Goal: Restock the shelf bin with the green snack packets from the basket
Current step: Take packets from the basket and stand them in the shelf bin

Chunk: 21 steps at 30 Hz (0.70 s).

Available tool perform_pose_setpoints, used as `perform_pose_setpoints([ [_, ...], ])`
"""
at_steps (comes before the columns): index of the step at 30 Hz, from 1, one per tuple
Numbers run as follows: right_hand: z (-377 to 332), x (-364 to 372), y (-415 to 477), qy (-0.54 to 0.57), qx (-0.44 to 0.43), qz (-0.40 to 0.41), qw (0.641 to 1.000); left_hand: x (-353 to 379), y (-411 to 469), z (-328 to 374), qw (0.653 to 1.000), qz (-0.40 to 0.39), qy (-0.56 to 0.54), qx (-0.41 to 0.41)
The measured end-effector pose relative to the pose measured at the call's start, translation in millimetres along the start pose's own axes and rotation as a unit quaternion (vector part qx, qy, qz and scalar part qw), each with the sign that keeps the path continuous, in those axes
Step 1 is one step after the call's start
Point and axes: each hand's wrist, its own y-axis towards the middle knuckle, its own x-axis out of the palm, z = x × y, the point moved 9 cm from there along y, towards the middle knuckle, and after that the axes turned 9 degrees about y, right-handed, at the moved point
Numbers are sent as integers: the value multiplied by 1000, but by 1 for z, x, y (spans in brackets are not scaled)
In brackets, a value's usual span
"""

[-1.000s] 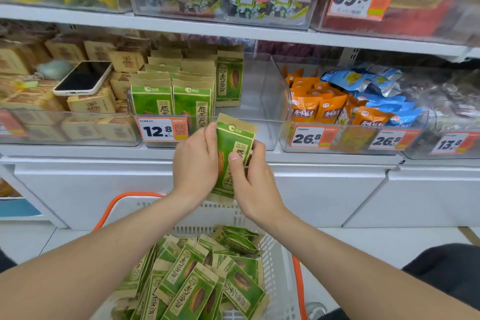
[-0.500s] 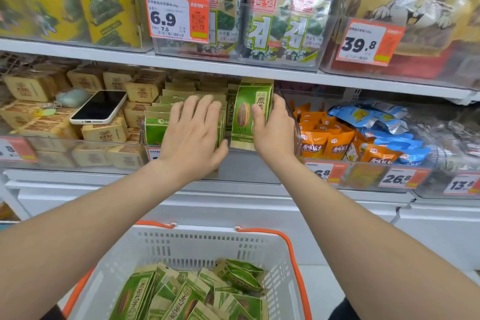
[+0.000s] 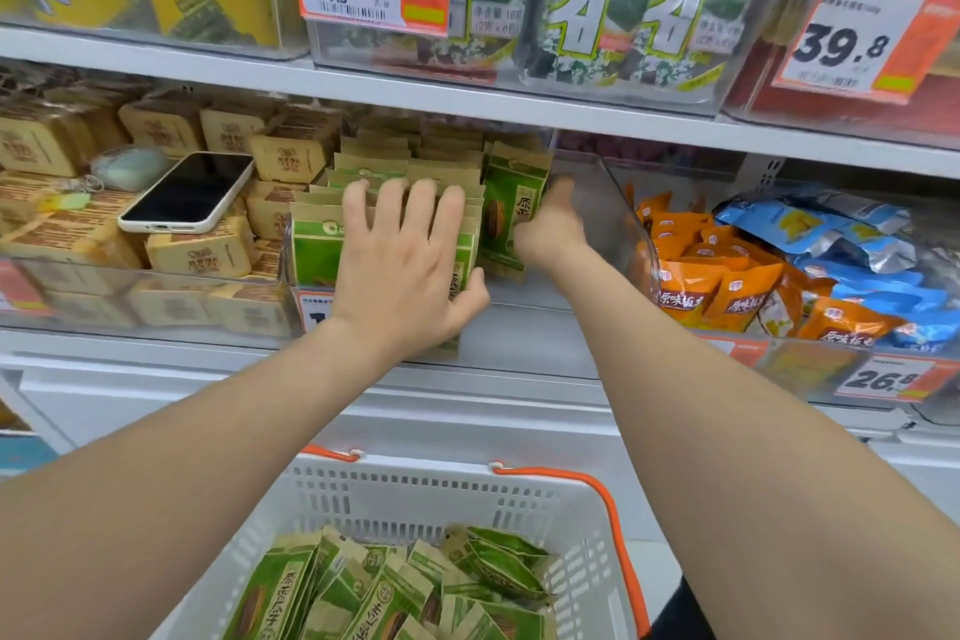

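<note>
Shelf bin (image 3: 608, 208), middle shelf: we press our left hand (image 3: 400, 265), fingers spread wide and flat, against the packet row (image 3: 317, 244), seemingly to stop it toppling. Our right hand (image 3: 550, 229) pinches one green packet (image 3: 511, 213) upright, filling the gap right of the row. Reserve packets (image 3: 384, 592) lie in the near basket (image 3: 415, 476).

Phone (image 3: 187, 192) on tan boxes (image 3: 197, 252), orange packets (image 3: 727, 286), blue packets (image 3: 810, 229)

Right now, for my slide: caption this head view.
Left hand presses the green packet row in the shelf bin; right hand steadies an upright packet alongside.
</note>
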Motion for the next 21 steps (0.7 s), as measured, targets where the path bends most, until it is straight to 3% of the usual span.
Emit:
perform_pose_setpoints([
  [5, -3, 11, 8, -76, -2, 9, 997, -1, 0, 0, 1000, 14, -3, -3],
  [9, -7, 13, 10, 3, 6, 37, 999, -1, 0, 0, 1000, 7, -2, -3],
  [11, -7, 18, 12, -12, -15, 30, 999, 0, 0, 0, 1000, 2, -1, -3],
  [15, -4, 38, 11, -145, -49, -55, 987, -1, 0, 0, 1000, -9, 4, 1],
  [21, -3, 51, -7, -216, -45, -164, 961, -1, -2, 1, 1000, -24, 3, 7],
])
